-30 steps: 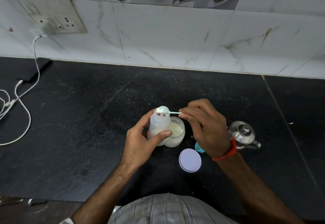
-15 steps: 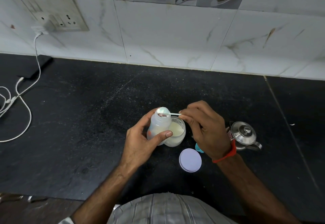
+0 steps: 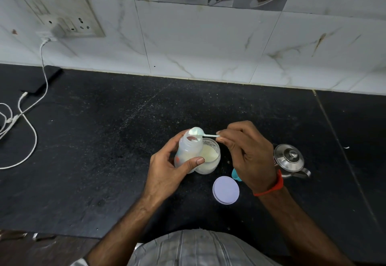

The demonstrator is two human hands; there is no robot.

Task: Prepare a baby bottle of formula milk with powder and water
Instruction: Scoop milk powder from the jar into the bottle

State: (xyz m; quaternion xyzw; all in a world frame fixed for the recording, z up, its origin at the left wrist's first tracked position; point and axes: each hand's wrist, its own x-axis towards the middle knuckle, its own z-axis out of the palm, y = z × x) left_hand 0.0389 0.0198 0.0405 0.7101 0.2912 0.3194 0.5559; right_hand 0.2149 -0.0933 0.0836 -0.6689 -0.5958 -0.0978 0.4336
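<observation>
Ideally the right hand, pinching the pale green plastic scoop, tips it squarely over the clear plastic baby bottle gripped by the left hand

No legible text anywhere.

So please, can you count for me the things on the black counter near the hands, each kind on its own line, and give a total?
Baby bottle: 1
Powder jar: 1
Scoop: 1
Round lid: 1
Steel kettle: 1
Teal piece, partly hidden: 1
Total: 6
</observation>
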